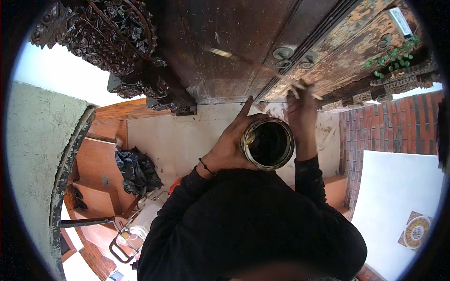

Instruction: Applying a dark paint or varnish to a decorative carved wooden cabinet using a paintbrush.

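My left hand (228, 142) grips a round open can (270, 168) in front of my chest, its index finger stretched out towards the doors. Dark liquid or a dark coating shows inside the can, and its rim is smeared. To the right of the can, my right hand (302, 117) holds a thin long-handled paintbrush (220, 53), blurred by motion. Its metal ferrule points left, before the dark brown wooden door leaf (225, 28); whether the bristles touch the wood cannot be told. The adjoining door leaf (351, 45) has a patchy, worn finish.
Metal ring pulls (283, 54) flank the door seam. Carved dark woodwork (116, 38) projects at the upper left. A trailing green plant (395, 59) hangs at the right. A black plastic bag (139, 168) and a metal-framed trolley or chair (123, 246) stand on the left; a brick wall (386, 123) is at right.
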Demonstrator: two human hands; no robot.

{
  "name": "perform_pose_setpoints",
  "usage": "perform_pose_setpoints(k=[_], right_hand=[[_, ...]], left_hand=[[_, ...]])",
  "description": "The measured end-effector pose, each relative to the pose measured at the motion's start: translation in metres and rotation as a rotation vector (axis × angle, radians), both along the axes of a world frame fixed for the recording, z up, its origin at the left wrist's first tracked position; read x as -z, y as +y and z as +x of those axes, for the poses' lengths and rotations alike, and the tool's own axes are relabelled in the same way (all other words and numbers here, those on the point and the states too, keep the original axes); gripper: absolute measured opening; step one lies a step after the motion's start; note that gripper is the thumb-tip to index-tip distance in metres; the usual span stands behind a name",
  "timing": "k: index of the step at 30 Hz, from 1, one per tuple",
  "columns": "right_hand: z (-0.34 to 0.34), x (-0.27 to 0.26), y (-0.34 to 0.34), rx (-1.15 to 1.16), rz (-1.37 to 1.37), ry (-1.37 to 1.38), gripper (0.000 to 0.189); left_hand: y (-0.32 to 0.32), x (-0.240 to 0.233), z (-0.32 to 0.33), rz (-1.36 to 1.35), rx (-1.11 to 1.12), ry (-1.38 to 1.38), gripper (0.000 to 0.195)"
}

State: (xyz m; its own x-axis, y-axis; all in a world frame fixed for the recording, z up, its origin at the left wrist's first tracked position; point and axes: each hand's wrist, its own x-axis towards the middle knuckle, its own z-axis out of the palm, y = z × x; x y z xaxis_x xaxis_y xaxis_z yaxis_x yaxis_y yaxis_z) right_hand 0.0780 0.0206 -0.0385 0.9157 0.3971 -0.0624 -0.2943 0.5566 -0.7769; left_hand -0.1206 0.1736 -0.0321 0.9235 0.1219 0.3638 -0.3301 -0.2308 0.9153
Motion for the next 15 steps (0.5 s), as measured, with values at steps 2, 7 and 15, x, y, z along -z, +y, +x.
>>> perform_pose_setpoints(k=[2, 7, 15], right_hand=[[0.017, -0.029, -0.013, 0.169, 0.118, 0.067, 0.045], [0.052, -0.064, -0.120, 0.049, 0.277, -0.232, 0.029], [-0.021, -0.167, -0.125, 0.005, -0.271, -0.945, 0.020]], left_hand=[[0.000, -0.004, -0.003, -0.019, -0.041, 0.025, 0.106], [0.012, 0.000, -0.004, 0.050, -0.125, 0.032, 0.105], [0.022, 0.003, 0.005, 0.043, -0.277, 0.026, 0.103]])
